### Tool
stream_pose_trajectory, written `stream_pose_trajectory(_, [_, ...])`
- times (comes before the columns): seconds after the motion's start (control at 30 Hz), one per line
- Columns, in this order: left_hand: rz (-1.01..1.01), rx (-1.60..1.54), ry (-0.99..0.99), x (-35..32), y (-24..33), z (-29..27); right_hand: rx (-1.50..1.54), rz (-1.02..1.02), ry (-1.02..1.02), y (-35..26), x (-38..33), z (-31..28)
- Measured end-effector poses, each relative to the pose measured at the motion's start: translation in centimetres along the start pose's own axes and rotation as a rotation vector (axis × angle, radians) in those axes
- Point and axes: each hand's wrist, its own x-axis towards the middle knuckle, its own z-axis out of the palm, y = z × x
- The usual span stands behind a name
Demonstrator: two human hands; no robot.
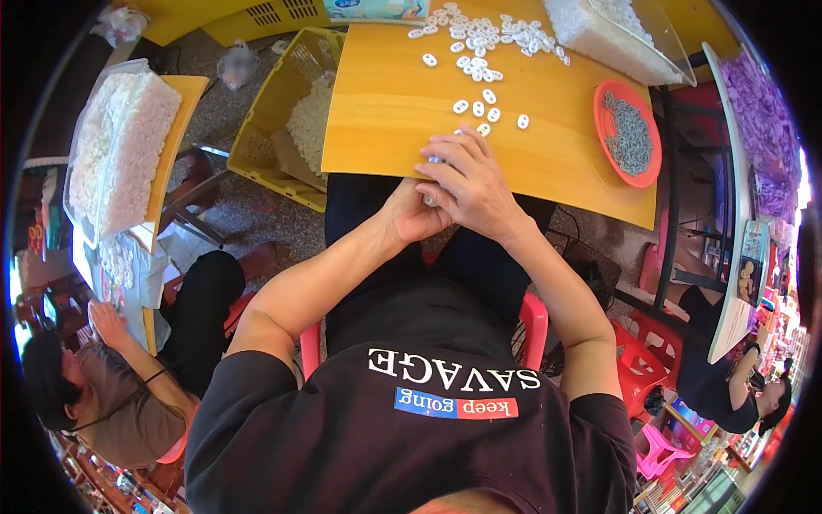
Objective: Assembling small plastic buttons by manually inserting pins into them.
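Blk shirt (pixel 385 463): lg white lettering (pixel 454 369) across chest, upside down in view; just below, blue/red bar (pixel 456 403) w/ smaller white letters, also inverted. Lt-blue pack (pixel 377 9) nr table (pixel 377 103) edge: some print, too sm. to read.

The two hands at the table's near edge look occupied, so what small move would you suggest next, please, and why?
I would probably shift the left hand and right hand slightly forward over the tabletop: the left one sits beyond its near edge, so the small pale piece showing between them could miss the table if dropped.
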Motion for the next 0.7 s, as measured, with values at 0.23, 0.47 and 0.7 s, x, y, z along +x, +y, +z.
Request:
stream_pose_trajectory(0.23, [0.029,0.082,0.088,-0.6,0.0,0.6,0.079,-0.174,0.006,-0.1,-1.2,0.0])
stream_pose_trajectory(0.47, [-0.068,0.072,0.078,-0.5,0.7,-1.5,0.131,-0.270,0.011,-0.8,-1.5,0.2])
stream_pose_trajectory(0.7, [-0.036,0.115,0.133,-0.9,0.1,0.0,0.170,-0.284,-0.029,-1.1,-1.8,-0.2])
